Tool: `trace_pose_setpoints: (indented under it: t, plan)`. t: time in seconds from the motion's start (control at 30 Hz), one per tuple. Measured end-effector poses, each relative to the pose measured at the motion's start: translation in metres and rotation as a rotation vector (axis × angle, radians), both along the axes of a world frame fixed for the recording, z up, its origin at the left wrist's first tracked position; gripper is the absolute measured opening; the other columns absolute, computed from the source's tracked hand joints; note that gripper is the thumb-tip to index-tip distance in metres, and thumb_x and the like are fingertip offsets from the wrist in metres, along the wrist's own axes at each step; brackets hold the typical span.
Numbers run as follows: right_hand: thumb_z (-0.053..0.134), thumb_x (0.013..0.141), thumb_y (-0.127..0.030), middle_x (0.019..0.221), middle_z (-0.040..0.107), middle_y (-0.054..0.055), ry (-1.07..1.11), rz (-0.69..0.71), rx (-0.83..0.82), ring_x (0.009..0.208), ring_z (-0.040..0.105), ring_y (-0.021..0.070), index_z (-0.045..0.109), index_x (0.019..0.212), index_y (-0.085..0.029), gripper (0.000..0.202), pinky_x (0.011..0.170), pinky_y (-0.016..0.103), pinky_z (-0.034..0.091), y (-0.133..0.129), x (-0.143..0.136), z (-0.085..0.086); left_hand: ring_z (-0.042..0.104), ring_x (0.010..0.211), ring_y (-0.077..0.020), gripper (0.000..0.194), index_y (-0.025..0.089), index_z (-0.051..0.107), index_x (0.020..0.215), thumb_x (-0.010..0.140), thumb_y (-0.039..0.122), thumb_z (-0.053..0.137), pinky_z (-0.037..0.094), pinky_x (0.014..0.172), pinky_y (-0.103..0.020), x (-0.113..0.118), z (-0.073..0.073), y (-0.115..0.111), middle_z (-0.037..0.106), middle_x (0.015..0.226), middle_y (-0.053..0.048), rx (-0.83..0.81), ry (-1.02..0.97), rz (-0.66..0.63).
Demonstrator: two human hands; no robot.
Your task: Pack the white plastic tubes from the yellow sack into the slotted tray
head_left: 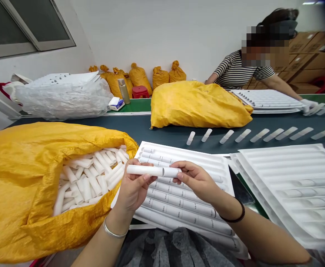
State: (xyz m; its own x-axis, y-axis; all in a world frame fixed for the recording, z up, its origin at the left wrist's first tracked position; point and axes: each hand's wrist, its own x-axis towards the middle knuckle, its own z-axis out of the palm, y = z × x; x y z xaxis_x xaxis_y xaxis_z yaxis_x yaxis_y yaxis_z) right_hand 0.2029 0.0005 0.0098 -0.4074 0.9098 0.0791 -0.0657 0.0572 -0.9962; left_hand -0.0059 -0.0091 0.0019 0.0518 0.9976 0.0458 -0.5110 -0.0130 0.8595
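My left hand [136, 183] is closed around a long white tube [145, 170]. Between the fingertips of my right hand [191, 176] is a shorter white tube [171, 172] with small print, its end meeting the open end of the long one. Both are held level above a white tray [179, 213] with rows of printed white tubes in its grooves. To the left, an open yellow sack [40, 167] holds a heap of plain white tubes [87, 181].
Tubes stand in a row along the dark belt [129, 124], beyond the tray. Stacked trays [290, 159] lie at right. A full yellow sack [195, 104] rests across the belt. A person in a striped shirt [234, 70] reaches over the far right side with a gloved hand.
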Motion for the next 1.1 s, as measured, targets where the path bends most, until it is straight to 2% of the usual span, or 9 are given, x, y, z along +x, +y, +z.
trace_pose_setpoints:
  t: [0.13,0.23,0.37,0.5,0.67,0.77,0.9,1.0,1.1]
  plan:
    - [0.055,0.09,-0.026,0.107,0.064,0.01,-0.291,-0.082,0.452,0.095,0.063,0.0195,0.058,0.116,-0.02,0.027,0.082,0.035,0.053,0.005,0.013,0.012,0.061,0.079,-0.0138,0.032,0.02,0.056,0.083,0.065,0.029,0.081,0.051,0.07,-0.026,-0.014,-0.004,0.0,0.064,0.084,0.001,0.126,0.431,0.148]
    - [0.054,0.09,-0.017,0.11,0.064,0.01,-0.453,0.004,0.776,0.105,0.059,0.0203,0.056,0.119,-0.02,0.03,0.091,0.036,0.05,0.011,0.021,0.021,0.061,0.073,-0.0149,0.027,0.018,0.066,0.088,0.069,0.032,0.078,0.049,0.064,-0.024,-0.023,-0.003,-0.003,0.066,0.08,-0.002,0.183,0.807,0.131]
    - [0.052,0.09,-0.014,0.111,0.063,0.011,-0.496,0.056,0.864,0.107,0.058,0.0192,0.055,0.121,-0.018,0.032,0.091,0.033,0.05,0.017,0.02,0.027,0.063,0.086,-0.0176,0.028,0.021,0.065,0.109,0.083,0.033,0.064,0.05,0.075,-0.028,-0.027,0.007,-0.008,0.068,0.095,-0.005,0.361,1.04,-0.004]
    - [0.053,0.091,-0.022,0.104,0.065,0.01,-0.496,0.029,0.72,0.095,0.062,0.0187,0.056,0.118,-0.018,0.028,0.083,0.032,0.051,0.016,0.015,0.017,0.061,0.091,-0.0162,0.03,0.02,0.059,0.118,0.088,0.022,0.057,0.05,0.081,-0.028,-0.026,0.013,-0.01,0.066,0.099,-0.006,0.545,1.129,0.005]
    - [0.052,0.091,-0.042,0.075,0.064,0.005,-0.24,0.008,0.139,0.061,0.056,0.0117,0.062,0.105,-0.015,0.033,0.055,0.024,0.048,0.012,0.007,-0.001,0.057,0.094,-0.0173,0.045,0.018,0.05,0.128,0.085,0.006,0.056,0.051,0.084,-0.032,-0.024,0.008,-0.013,0.063,0.102,-0.008,0.881,1.223,0.213]
    - [0.058,0.085,-0.049,0.069,0.061,0.002,-0.129,0.047,-0.084,0.055,0.052,0.0095,0.063,0.1,-0.014,0.039,0.053,0.023,0.046,0.01,0.001,-0.001,0.057,0.092,-0.0176,0.055,0.018,0.044,0.134,0.083,0.001,0.056,0.051,0.082,-0.033,-0.02,0.006,-0.013,0.063,0.103,-0.009,1.001,1.274,0.211]
    - [0.063,0.08,-0.053,0.068,0.061,0.002,-0.112,0.025,-0.192,0.054,0.051,0.009,0.063,0.099,-0.013,0.043,0.054,0.023,0.045,0.007,-0.005,-0.001,0.056,0.091,-0.0176,0.051,0.016,0.046,0.131,0.083,0.0,0.055,0.051,0.08,-0.033,-0.015,0.002,-0.011,0.063,0.1,-0.009,0.989,1.279,0.219]
    - [0.059,0.081,-0.055,0.068,0.061,0.002,-0.145,0.005,-0.226,0.055,0.052,0.0096,0.062,0.102,-0.013,0.047,0.055,0.024,0.045,0.003,-0.007,-0.008,0.057,0.089,-0.0173,0.045,0.015,0.05,0.126,0.084,0.0,0.052,0.052,0.077,-0.031,-0.015,-0.007,-0.009,0.062,0.097,-0.009,0.935,1.25,0.195]
    - [0.056,0.084,-0.053,0.074,0.063,0.004,-0.285,0.137,-0.158,0.06,0.054,0.0116,0.065,0.1,-0.015,0.043,0.058,0.025,0.044,0.001,-0.007,-0.017,0.059,0.089,-0.0172,0.04,0.016,0.052,0.124,0.086,0.003,0.05,0.053,0.078,-0.03,-0.017,-0.02,-0.01,0.063,0.099,-0.009,0.891,1.259,0.076]
